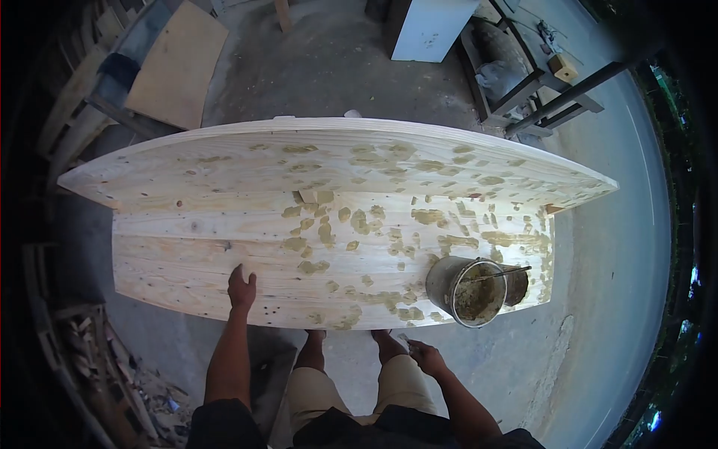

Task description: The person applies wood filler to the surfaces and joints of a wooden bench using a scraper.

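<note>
A long wooden bench-like piece has a flat pale plank surface [172, 258] and an upright back panel [247, 142] along its far side. Greenish-brown filler patches [360, 222] dot both, mostly from the middle to the right. My left hand [241, 289] is over the left part of the planks, thumb apart and fingers stretched forward. Just off the near edge, my right hand [428, 359] closes around a small pale-bladed tool, seemingly a putty knife [404, 340]. A metal bucket [443, 288] of brown paste stands on the right part, a thin stick [497, 276] leaning across its mouth.
Beside the bucket is a brown object [517, 286]. Scrap wood [112, 374] lies at lower left. A plywood sheet [178, 67] leans at upper left, a white box-like piece [430, 30] stands at the back, and a dark metal frame [516, 93] is at upper right.
</note>
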`<state>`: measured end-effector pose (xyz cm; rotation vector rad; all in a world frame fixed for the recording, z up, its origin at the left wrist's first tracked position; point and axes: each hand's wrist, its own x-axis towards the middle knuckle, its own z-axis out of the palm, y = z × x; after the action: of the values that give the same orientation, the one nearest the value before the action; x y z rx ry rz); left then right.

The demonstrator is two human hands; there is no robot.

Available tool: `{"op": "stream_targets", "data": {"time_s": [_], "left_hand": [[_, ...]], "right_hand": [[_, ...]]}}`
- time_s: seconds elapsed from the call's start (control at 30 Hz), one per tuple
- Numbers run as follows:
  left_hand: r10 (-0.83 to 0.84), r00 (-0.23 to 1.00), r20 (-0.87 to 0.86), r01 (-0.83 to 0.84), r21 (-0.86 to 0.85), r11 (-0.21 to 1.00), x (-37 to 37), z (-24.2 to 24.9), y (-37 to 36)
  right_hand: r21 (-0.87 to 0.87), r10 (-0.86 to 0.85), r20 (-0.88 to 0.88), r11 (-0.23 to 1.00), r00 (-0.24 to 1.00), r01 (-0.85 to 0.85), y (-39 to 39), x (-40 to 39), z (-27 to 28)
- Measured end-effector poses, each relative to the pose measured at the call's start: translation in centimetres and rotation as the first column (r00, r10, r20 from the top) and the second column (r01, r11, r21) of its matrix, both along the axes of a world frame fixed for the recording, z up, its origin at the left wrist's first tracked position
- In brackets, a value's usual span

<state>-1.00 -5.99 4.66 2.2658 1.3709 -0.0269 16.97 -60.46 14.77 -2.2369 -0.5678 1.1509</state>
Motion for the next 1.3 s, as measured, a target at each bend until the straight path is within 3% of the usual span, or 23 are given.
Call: {"op": "stream_targets", "data": {"time_s": [0.07,0.13,0.17,0.2,0.33,0.47,0.53,0.57,0.73,0.87,1.07,1.2,1.27,1.3], "left_hand": [[-0.048,0.999,-0.012,0.044,-0.23,0.972,1.4,3.6,-4.3],[-0.207,0.978,-0.005,0.193,-0.332,0.923,0.4,3.1,-8.2],[-0.168,0.986,-0.012,0.139,-0.507,0.85,1.2,6.2,-10.4],[-0.246,0.969,-0.022,0.206,-0.48,0.853,0.1,5.4,-12.2],[-0.183,0.982,-0.053,0.115,-0.601,0.791,-1.6,9.6,-18.4],[-0.226,0.968,-0.107,0.128,-0.564,0.816,-3.3,12.7,-21.2],[-0.106,0.986,-0.127,0.007,-0.607,0.794,-4.6,12.4,-21.7],[-0.131,0.987,-0.095,0.053,-0.574,0.817,-5.9,10.7,-21.5],[0.006,0.997,-0.071,-0.04,-0.49,0.871,-4.7,18.0,-24.3],[0.054,0.998,-0.015,-0.055,-0.421,0.905,-5.8,20.3,-26.8],[0.141,0.99,-0.004,-0.126,-0.468,0.875,-11.4,16.0,-28.4],[0.268,0.963,0.017,-0.23,-0.465,0.855,-13.7,18.0,-30.3],[0.288,0.948,0.137,-0.193,-0.473,0.86,-15.6,16.6,-30.3],[0.324,0.933,0.154,-0.209,-0.5,0.84,-16.1,18.1,-30.7]], "right_hand": [[-0.157,-0.178,-0.051,0.973,0.983,0.168,-4.7,-0.8,-2.1],[-0.273,-0.249,-0.054,0.935,0.967,0.226,-8.6,-0.9,-3.1],[-0.295,-0.284,-0.075,0.922,0.956,0.251,-10.2,-0.8,-3.0],[-0.317,-0.316,-0.096,0.908,0.944,0.272,-11.5,-0.6,-2.7],[-0.397,-0.445,-0.199,0.851,0.873,0.344,-14.7,1.4,-0.3],[-0.351,-0.484,-0.205,0.848,0.851,0.398,-17.7,4.0,0.4],[-0.319,-0.513,-0.185,0.838,0.838,0.443,-18.2,6.2,1.4],[-0.3,-0.498,-0.174,0.849,0.85,0.436,-18.7,7.2,1.8],[-0.258,-0.452,-0.118,0.874,0.884,0.412,-19.3,12.7,4.1],[-0.209,-0.47,-0.101,0.872,0.877,0.443,-19.0,14.3,5.0],[-0.185,-0.425,-0.087,0.895,0.901,0.405,-18.2,14.0,6.1],[-0.202,-0.356,-0.114,0.923,0.928,0.329,-18.6,13.3,5.4],[-0.187,-0.318,-0.11,0.937,0.942,0.294,-18.3,12.7,4.6],[-0.216,-0.346,-0.123,0.924,0.93,0.315,-17.9,12.2,4.8]]}}
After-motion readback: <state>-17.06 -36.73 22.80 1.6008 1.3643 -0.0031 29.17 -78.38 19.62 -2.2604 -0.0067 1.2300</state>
